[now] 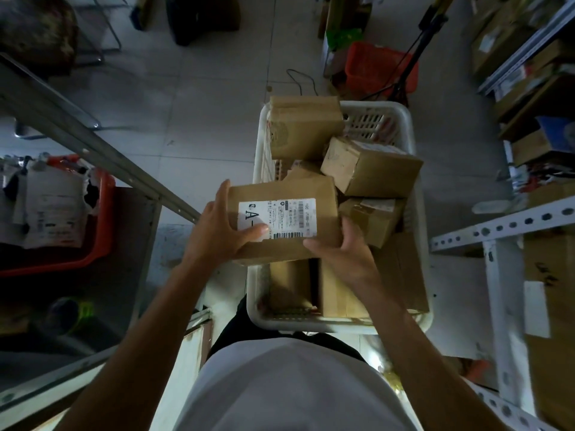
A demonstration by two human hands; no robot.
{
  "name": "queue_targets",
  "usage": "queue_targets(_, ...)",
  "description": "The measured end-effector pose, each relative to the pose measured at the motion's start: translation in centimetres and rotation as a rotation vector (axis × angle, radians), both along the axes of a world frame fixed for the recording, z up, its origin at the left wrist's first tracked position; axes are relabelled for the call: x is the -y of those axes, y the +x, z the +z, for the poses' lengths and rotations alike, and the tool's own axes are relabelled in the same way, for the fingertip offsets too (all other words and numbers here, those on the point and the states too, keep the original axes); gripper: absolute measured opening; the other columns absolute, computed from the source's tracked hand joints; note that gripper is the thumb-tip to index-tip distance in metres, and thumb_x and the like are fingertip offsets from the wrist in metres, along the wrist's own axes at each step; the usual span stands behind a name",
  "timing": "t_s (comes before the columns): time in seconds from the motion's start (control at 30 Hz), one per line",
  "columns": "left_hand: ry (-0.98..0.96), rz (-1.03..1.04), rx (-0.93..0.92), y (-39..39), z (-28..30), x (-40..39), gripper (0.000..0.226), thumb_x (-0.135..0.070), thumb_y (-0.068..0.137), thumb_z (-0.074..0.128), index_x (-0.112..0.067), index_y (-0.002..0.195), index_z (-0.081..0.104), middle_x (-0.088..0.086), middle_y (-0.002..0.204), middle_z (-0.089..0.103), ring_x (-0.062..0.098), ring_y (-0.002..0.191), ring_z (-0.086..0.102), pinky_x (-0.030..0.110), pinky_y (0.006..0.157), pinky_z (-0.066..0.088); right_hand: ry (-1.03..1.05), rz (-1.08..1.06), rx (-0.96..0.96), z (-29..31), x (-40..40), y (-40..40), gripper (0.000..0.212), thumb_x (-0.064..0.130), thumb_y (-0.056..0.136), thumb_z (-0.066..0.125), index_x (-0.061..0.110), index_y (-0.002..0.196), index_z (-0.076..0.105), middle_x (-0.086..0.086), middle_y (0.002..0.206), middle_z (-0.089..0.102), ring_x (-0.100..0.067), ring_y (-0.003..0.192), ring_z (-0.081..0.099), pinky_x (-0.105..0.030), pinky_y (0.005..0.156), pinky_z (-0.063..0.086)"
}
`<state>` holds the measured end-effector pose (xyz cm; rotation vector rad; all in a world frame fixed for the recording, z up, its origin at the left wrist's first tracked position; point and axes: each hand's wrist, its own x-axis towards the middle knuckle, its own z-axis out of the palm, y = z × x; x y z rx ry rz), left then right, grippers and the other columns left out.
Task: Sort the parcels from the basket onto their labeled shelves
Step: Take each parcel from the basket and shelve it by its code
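A brown cardboard parcel (314, 191) with a white shipping label reading "A-" is held above the near left part of the white plastic basket (413, 144). My left hand (217, 228) grips its left side, thumb lying on the label. My right hand (345, 253) holds its near right corner from below. Several more brown parcels lie in the basket: one at the far left (303, 127), one at the right (370, 166), a smaller one (373, 219) below it, others under my hands.
A white perforated metal shelf (497, 228) with boxes stands at the right. A grey metal shelf frame (93, 150) runs along the left, above an orange crate (102, 237) with torn packaging. A red basket (376, 66) and a black cable lie on the tiled floor beyond.
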<state>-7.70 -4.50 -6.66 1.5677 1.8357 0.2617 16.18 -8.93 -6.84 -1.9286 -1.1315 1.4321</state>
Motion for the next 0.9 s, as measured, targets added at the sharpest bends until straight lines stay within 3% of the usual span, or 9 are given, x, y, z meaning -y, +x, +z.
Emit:
queue_targets(0.1, -0.021, 0.055, 0.051, 0.5, -0.1, 1.1, 0.097, -0.052, 0.076, 0.077, -0.026, 0.149, 0.019, 0.012, 0.136, 0.053, 0.029, 0.11, 0.061, 0.052, 0.085, 0.058, 0.021, 0.053, -0.111, 0.0, -0.6, 0.7, 0.088, 0.029, 0.075, 0.085, 0.034, 0.149, 0.036, 0.018, 0.123, 0.058, -0.004, 0.113, 0.056, -0.03, 0.096, 0.05)
queue_targets(0.27, -0.029, 0.222, 0.076, 1.1, -0.5, 2.5, 0.071, -0.059, 0.069, 0.078, -0.024, 0.117, 0.038, 0.005, 0.113, 0.059, 0.021, 0.089, 0.066, 0.04, 0.068, 0.06, 0.058, -0.033, -0.153, 0.0, -1.3, 0.8, 0.091, 0.029, 0.076, 0.085, 0.032, 0.151, 0.034, 0.012, 0.134, 0.056, -0.009, 0.121, 0.053, -0.035, 0.103, 0.047)
queue_targets(0.4, -0.09, 0.216, 0.092, 1.1, -0.9, 3.1, 0.073, -0.081, 0.061, 0.064, -0.027, 0.106, 0.044, 0.002, 0.102, 0.065, 0.017, 0.081, 0.069, 0.039, 0.066, 0.062, 0.143, -0.229, -0.007, 0.3, -1.9, -0.6, 0.063, 0.039, 0.081, 0.079, 0.021, 0.133, 0.048, 0.008, 0.127, 0.058, -0.008, 0.113, 0.057, -0.017, 0.084, 0.045)
queue_targets(0.5, -0.089, 0.191, 0.158, 2.2, -1.0, 3.5, 0.083, -0.087, 0.059, 0.054, -0.029, 0.118, 0.045, 0.004, 0.11, 0.063, 0.018, 0.087, 0.069, 0.04, 0.07, 0.063, 0.154, -0.121, 0.008, 0.5, -1.9, -1.4, 0.048, 0.039, 0.085, 0.075, 0.027, 0.123, 0.049, 0.009, 0.122, 0.058, 0.001, 0.101, 0.057, -0.004, 0.061, 0.04)
queue_targets(0.57, -0.083, 0.202, 0.234, 3.1, -0.9, 3.8, 0.08, -0.079, 0.066, 0.056, -0.029, 0.127, 0.043, 0.002, 0.115, 0.063, 0.018, 0.092, 0.069, 0.041, 0.073, 0.062, 0.123, 0.007, -0.013, 0.6, -1.6, -1.5, 0.068, 0.036, 0.084, 0.076, 0.03, 0.142, 0.04, 0.014, 0.128, 0.051, -0.004, 0.113, 0.054, -0.009, 0.067, 0.039)
queue_targets(0.63, -0.073, 0.198, 0.293, 3.9, -0.7, 4.0, 0.064, -0.058, 0.083, 0.062, -0.028, 0.135, 0.04, -0.002, 0.119, 0.064, 0.013, 0.095, 0.068, 0.035, 0.075, 0.062, 0.109, 0.113, -0.035, 0.8, -0.9, -1.3, 0.089, 0.033, 0.083, 0.078, 0.036, 0.153, 0.023, 0.015, 0.135, 0.045, -0.005, 0.12, 0.048, -0.017, 0.081, 0.044)
queue_targets(0.77, -0.02, 0.152, 0.36, 4.3, -0.7, 4.4, 0.066, -0.028, 0.092, 0.067, -0.026, 0.147, 0.03, -0.011, 0.12, 0.06, 0.003, 0.093, 0.064, 0.015, 0.064, 0.055, 0.101, 0.219, -0.106, 0.1, 0.8, -0.4, 0.118, 0.029, 0.071, 0.088, 0.056, 0.148, 0.002, 0.017, 0.15, 0.039, -0.006, 0.132, 0.043, -0.035, 0.106, 0.043)
queue_targets(0.83, -0.029, 0.093, 0.405, 4.1, -0.6, 4.5, 0.08, -0.024, 0.085, 0.075, -0.027, 0.149, 0.027, -0.013, 0.124, 0.058, 0.01, 0.103, 0.065, 0.017, 0.069, 0.058, 0.09, 0.246, -0.123, -0.2, 1.3, 0.1, 0.134, 0.035, 0.062, 0.092, 0.053, 0.151, -0.006, 0.02, 0.154, 0.035, -0.006, 0.14, 0.036, -0.043, 0.112, 0.04)
queue_targets(0.9, -0.05, 0.031, 0.441, 3.7, -0.2, 4.5, 0.096, -0.026, 0.074, 0.083, -0.033, 0.15, 0.025, -0.012, 0.131, 0.059, 0.018, 0.117, 0.062, 0.033, 0.083, 0.061, 0.104, 0.249, -0.126, -0.2, 1.4, 0.3, 0.14, 0.037, 0.058, 0.094, 0.051, 0.152, -0.009, 0.019, 0.156, 0.033, -0.007, 0.143, 0.032, -0.047, 0.114, 0.038)
